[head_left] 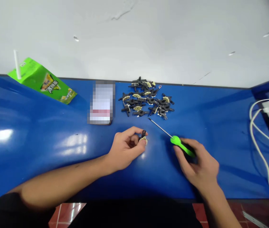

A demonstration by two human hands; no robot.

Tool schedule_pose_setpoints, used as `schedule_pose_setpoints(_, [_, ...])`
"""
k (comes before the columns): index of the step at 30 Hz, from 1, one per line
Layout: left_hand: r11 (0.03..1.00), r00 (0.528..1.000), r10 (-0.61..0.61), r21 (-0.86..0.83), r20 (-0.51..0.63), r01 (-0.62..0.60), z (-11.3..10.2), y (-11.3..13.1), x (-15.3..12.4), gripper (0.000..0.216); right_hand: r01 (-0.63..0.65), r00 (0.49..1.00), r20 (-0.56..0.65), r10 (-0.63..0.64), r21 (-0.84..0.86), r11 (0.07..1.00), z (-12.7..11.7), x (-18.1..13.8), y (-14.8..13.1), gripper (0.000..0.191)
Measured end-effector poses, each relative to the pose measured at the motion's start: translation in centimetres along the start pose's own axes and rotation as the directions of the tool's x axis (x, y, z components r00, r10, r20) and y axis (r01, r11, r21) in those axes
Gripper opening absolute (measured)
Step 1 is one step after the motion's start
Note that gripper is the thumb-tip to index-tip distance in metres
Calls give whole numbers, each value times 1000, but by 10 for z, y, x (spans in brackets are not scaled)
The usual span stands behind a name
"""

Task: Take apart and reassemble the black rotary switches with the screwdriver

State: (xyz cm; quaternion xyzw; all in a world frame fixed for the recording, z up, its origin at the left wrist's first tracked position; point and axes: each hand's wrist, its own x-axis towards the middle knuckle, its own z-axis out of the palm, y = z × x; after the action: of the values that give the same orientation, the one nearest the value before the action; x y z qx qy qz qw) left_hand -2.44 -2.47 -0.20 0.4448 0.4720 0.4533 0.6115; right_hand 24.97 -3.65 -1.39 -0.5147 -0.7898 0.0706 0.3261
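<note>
My left hand [126, 150] rests on the blue table [29, 142], fingers pinched round a small black and cream part [144, 137]. My right hand [199, 166] lies to the right, its fingers curled over the green handle of a screwdriver [180, 145]. The screwdriver's thin metal shaft points up and left toward a pile of several similar black and cream parts [147, 101] near the table's back edge.
A green drink carton [42, 80] with a white straw lies at the back left. A blurred-out card or box [101, 103] sits left of the pile. White cables [260, 139] and a charger run along the right end. A white wall stands behind the table.
</note>
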Motion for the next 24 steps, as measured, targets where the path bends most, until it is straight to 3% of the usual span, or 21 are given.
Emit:
schedule_pose_setpoints(3, [996,996,75,41,-38,-74,1,-1,0,15,-123,986,-102,130,70,990,-11,-34,-17,24])
schedule_pose_setpoints(8, [975,977,194,123,-93,-182,2,0,0,11,-239,968,-32,247,163,957,-19,-65,-40,23])
schedule_pose_setpoints(16, [955,958,263,175,-117,-241,2,1,-1,13,-326,941,136,309,124,937,-36,-70,-44,19])
schedule_pose_setpoints(24, [948,951,284,185,-123,-259,3,2,0,14,-339,927,201,316,97,936,-39,-71,-40,22])
